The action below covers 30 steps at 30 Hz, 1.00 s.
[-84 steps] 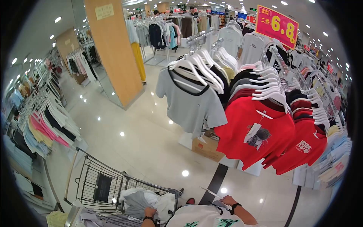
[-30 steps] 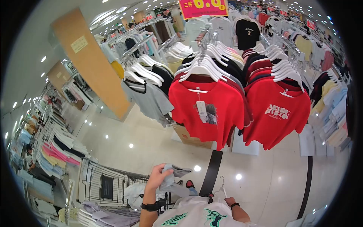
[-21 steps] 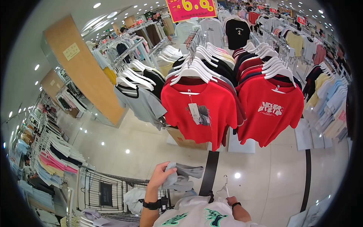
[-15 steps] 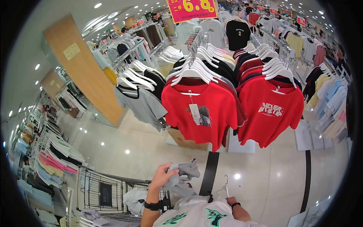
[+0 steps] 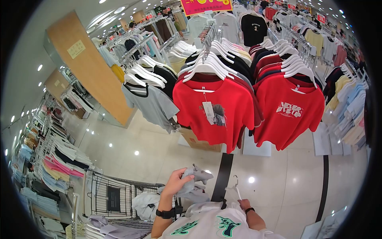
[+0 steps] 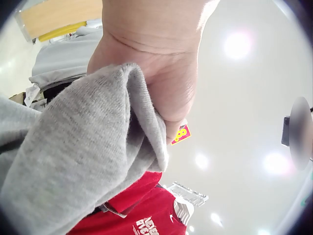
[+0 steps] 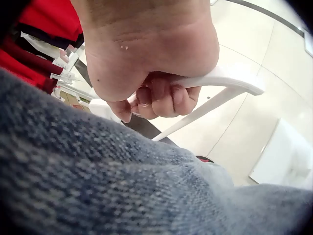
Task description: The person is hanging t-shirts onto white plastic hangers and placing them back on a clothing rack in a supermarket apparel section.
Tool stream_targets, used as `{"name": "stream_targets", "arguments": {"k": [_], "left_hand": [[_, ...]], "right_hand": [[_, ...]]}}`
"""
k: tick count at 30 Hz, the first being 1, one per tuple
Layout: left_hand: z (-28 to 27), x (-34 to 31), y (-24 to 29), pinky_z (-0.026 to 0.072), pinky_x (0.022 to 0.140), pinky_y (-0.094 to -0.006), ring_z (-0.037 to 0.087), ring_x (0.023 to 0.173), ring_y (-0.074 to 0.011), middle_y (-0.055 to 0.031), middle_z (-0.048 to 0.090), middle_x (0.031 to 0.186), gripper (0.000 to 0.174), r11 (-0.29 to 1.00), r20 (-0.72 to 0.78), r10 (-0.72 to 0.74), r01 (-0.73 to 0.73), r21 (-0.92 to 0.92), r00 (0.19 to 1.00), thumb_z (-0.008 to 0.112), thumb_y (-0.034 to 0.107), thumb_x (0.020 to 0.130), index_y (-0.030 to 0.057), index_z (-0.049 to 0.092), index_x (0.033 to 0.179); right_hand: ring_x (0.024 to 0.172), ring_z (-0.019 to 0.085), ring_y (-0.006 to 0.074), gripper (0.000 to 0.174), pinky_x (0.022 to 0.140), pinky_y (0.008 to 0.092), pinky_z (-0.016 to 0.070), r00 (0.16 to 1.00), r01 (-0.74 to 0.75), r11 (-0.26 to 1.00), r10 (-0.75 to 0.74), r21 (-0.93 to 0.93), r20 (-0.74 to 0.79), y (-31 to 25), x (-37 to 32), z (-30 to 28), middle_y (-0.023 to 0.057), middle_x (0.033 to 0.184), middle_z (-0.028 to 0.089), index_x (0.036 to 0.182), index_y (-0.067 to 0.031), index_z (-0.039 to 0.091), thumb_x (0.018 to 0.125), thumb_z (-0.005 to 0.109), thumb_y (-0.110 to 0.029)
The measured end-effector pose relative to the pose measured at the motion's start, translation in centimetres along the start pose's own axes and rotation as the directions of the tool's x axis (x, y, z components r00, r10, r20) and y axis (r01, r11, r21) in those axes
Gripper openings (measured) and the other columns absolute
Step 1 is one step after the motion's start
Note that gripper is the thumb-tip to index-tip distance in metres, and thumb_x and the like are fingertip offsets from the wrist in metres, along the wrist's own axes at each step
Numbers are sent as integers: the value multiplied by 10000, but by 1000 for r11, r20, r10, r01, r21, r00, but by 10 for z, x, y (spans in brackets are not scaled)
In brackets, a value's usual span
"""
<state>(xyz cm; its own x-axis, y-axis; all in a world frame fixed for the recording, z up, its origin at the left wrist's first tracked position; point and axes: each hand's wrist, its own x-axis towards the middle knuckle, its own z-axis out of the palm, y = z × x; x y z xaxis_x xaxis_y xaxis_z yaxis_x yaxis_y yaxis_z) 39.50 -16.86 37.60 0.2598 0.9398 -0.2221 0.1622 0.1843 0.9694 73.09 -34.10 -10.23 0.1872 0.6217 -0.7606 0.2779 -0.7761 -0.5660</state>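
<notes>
A grey garment hangs bunched from the left hand, raised in front of the body in the head view. In the left wrist view the grey knit cloth covers most of the left hand; its fingers are largely hidden. The right hand, low at the right side, grips a white hanger whose hook points up. From the right wrist view, the curled fingers of the right hand wrap round the white hanger bar, close to blue denim.
A shopping cart with pale clothes stands at lower left, beside a stack of lilac garments. Ahead are racks with red T-shirts and a grey T-shirt. A wooden pillar rises at left.
The left hand has gone from the cart up to chest height, holding the grey garment. The hanger in the right hand now has its hook upward. The view has turned right.
</notes>
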Motion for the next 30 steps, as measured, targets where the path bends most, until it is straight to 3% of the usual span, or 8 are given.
{"name": "stream_targets", "arguments": {"k": [2, 8, 10, 14, 20, 24, 26, 30], "left_hand": [[-1, 0, -2, 462, 665, -246, 558, 742, -60, 26, 643, 821, 114, 1000, 6, -17, 17, -7, 1000, 721, 109, 884, 13, 676, 927], [-6, 6, -9, 463, 698, -244, 557, 782, -59, 21, 651, 858, 160, 998, 43, -29, 27, 58, 999, 723, 130, 898, 6, 685, 993], [0, 5, -1, 455, 683, -242, 545, 768, -54, 22, 642, 845, 142, 999, 44, -32, 32, -16, 999, 719, 123, 899, 7, 680, 971], [-5, 11, -8, 446, 665, -244, 533, 751, -53, 28, 631, 832, 136, 999, 40, -46, 46, -4, 998, 720, 126, 900, 9, 674, 954], [-9, 14, -26, 482, 693, -250, 594, 778, -68, 13, 671, 869, 182, 997, 89, -68, 66, 32, 994, 723, 120, 890, 7, 701, 1031], [-6, 2, -23, 471, 680, -251, 569, 765, -63, 19, 651, 840, 158, 997, 49, -62, 59, 56, 997, 723, 134, 895, 9, 688, 985], [-6, 1, -24, 453, 663, -247, 535, 741, -56, 35, 622, 797, 146, 997, 25, -74, 74, 13, 997, 719, 147, 903, 12, 676, 939], [-11, 9, -31, 470, 690, -252, 560, 780, -63, 11, 656, 844, 173, 994, 31, -91, 89, 62, 995, 705, 161, 919, 1, 689, 984]], "right_hand": [[452, 564, 207, 335, 464, 360, 467, 999, -16, 993, 20, 114, -28, -10, -11, -3, 77, 563, 598, 727, -1, 683, 861, 732, -304], [441, 508, 147, 364, 424, 325, 394, 974, 212, 932, -177, 293, -140, -48, -40, -31, 32, 535, 552, 658, -33, 634, 833, 787, -312], [445, 486, 123, 368, 432, 305, 382, 990, 137, 909, -140, 393, -20, -68, -56, -45, 16, 543, 546, 648, -53, 623, 828, 802, -320], [492, 501, 118, 403, 488, 300, 420, 941, 337, 919, -325, 205, -89, -107, -43, -34, 16, 566, 553, 636, -60, 606, 828, 806, -352], [489, 476, 114, 412, 477, 317, 400, 951, 217, 951, -156, 219, -266, -111, -28, -27, 0, 552, 529, 636, -64, 594, 830, 805, -361], [492, 449, 111, 513, 485, 328, 369, 935, 297, 940, -250, 168, -253, -82, -44, -34, 10, 528, 516, 585, -38, 575, 814, 794, -442], [488, 439, 116, 567, 487, 338, 362, 959, 247, 915, -185, 317, -215, -66, -42, -37, 16, 513, 499, 564, -13, 559, 818, 778, -470], [480, 422, 119, 577, 480, 341, 352, 910, 287, 950, -231, 122, -345, -68, -29, -43, -2, 507, 494, 538, -23, 559, 821, 771, -479]]}}
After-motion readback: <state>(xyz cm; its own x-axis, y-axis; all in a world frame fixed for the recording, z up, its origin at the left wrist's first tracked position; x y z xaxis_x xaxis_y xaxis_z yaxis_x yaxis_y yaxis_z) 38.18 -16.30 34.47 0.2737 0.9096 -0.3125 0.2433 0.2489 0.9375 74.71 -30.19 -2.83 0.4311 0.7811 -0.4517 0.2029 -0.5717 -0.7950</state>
